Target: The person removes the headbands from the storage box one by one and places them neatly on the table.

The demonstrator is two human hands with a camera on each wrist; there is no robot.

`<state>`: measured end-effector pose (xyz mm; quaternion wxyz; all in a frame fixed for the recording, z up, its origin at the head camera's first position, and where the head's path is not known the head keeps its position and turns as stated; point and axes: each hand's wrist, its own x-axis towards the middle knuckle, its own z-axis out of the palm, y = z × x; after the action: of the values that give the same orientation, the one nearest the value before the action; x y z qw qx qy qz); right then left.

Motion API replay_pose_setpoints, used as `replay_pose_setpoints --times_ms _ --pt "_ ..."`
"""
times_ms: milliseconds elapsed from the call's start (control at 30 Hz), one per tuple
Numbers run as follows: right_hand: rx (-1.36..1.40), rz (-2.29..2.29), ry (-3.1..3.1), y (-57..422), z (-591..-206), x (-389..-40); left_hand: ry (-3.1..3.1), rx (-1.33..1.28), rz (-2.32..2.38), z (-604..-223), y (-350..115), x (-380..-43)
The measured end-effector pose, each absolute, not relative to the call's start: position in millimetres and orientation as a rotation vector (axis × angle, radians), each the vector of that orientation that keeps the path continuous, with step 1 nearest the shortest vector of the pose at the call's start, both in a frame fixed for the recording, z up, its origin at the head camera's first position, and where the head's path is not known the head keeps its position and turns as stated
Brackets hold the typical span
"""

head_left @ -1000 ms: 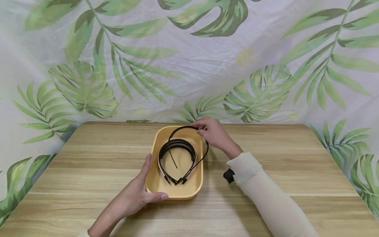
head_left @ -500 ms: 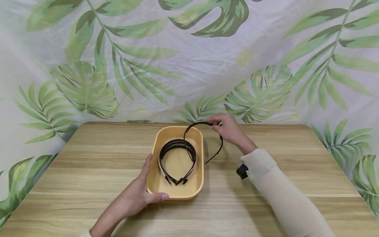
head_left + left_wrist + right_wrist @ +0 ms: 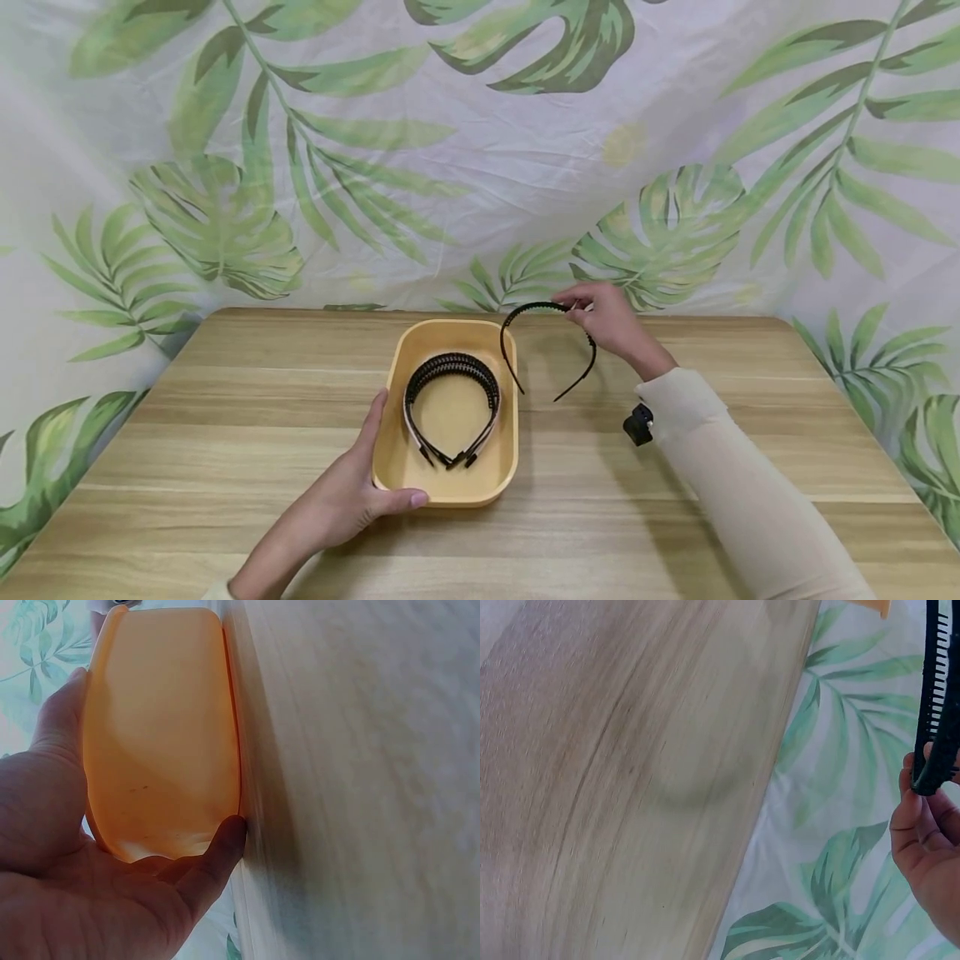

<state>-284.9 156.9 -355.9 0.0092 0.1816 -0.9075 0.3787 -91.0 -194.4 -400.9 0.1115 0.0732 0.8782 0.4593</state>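
A yellow plastic container (image 3: 463,492) stands on the table, with several black toothed headbands (image 3: 452,364) nested inside it. My left hand (image 3: 341,498) grips its near left corner, thumb along the front rim. The left wrist view shows the container's outer wall (image 3: 161,727) between my fingers. To the right, just above the container's far right side, my right hand (image 3: 606,321) pinches one thin black headband (image 3: 536,306) by its arched top, ends hanging down. Its comb-like teeth show in the right wrist view, where my fingertips hold the band (image 3: 934,776).
The wood-grain table (image 3: 247,400) stretches to both sides. Behind its far edge hangs a pale cloth (image 3: 510,192) printed with green leaves. A small black device (image 3: 639,425) is worn at the right cuff (image 3: 682,404).
My right hand has moved to the right, carrying the headband from over the container out past its right rim. The left hand keeps its grip, and the other headbands stay put.
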Motion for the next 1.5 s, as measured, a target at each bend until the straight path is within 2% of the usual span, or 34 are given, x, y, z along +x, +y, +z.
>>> replay_pose_setpoints --times_ms 967,1500 --pt "0.463 1.210 -2.944 177.5 -360.8 -306.9 2.576 0.175 1.330 -399.3 -194.7 -90.1" --pt "0.462 1.103 -2.994 182.3 -383.3 -317.9 2.585 0.194 1.311 -399.4 -195.7 -90.2"
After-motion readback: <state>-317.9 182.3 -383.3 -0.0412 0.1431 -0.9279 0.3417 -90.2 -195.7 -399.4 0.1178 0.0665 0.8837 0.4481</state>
